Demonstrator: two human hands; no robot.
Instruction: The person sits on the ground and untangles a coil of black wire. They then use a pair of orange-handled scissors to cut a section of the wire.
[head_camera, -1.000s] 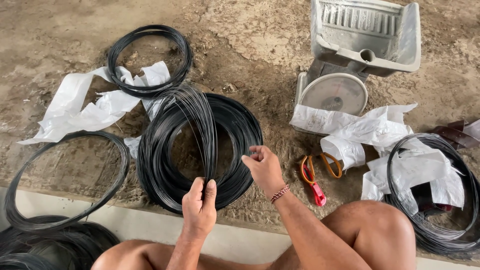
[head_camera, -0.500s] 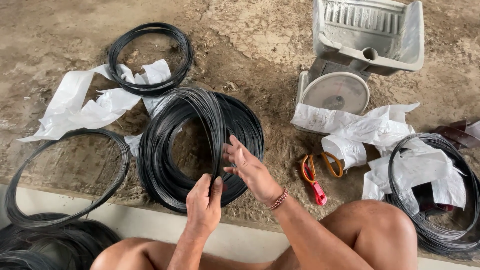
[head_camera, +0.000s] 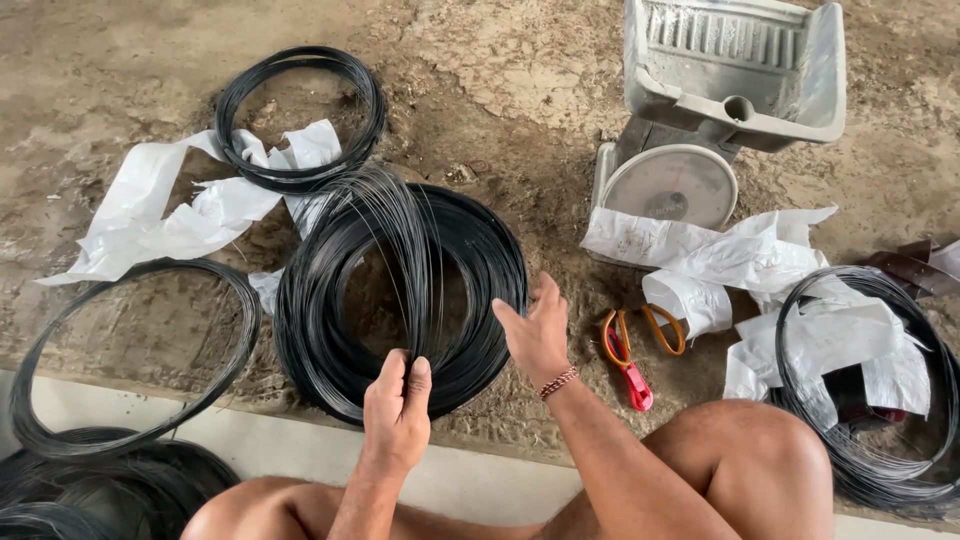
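Black wire coil (head_camera: 400, 300) stays pinched in the left hand (head_camera: 397, 405); the right hand (head_camera: 535, 330) has let go, now spread open beside it, strands freed.

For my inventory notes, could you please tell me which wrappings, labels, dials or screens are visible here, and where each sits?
Scale dial: upper right, round, pale face behind glass, below a grey plastic pan.
White wrapping paper: left, crumpled, under the small wire coil.
White wrapping paper: right, crumpled, in front of the scale.
White wrapping: far right, inside a wire coil.
No screens or signs.
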